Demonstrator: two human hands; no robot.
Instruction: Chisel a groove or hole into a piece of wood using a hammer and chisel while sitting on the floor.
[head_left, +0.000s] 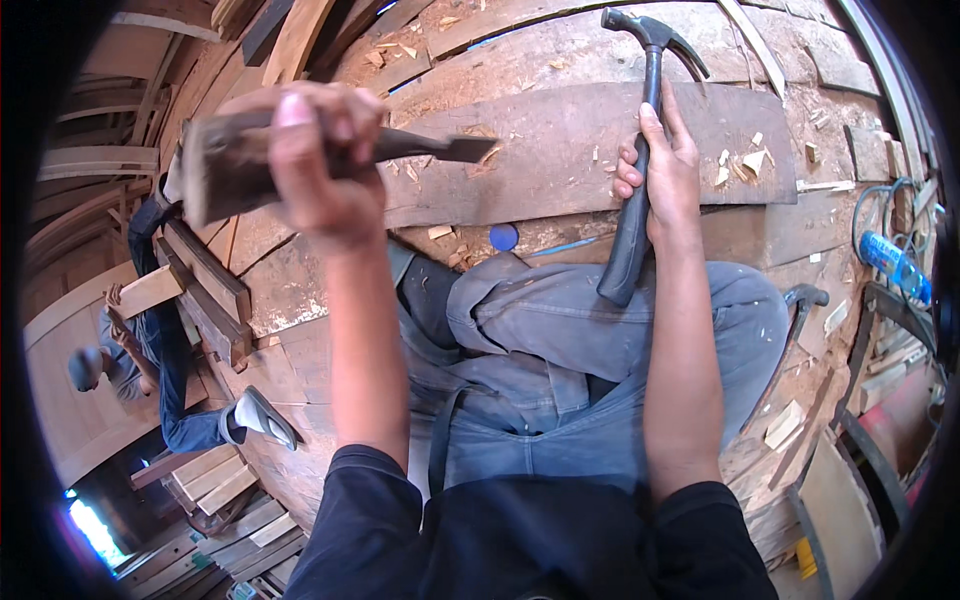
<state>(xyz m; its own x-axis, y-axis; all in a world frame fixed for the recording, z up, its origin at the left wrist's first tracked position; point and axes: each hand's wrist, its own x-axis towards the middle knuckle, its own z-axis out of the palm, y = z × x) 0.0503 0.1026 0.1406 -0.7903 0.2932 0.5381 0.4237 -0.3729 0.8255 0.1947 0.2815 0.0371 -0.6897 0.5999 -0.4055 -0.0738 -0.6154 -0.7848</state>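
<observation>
My left hand is raised and closed round a chisel with a thick wooden handle. Its flat blade points right, over a dark plank; motion blurs the hand and handle a little. My right hand grips a claw hammer by its black shaft. The hammer's head is up at the far side, past the plank, and its butt end hangs over my crossed legs. One finger lies stretched along the shaft. Wood chips are scattered on the plank's right part.
A blue cap and a thin blue stick lie near the plank's front edge. Another hammer shows beside my right knee. A blue-labelled bottle stands out at right. Another person handles a board at left, near stacked timber.
</observation>
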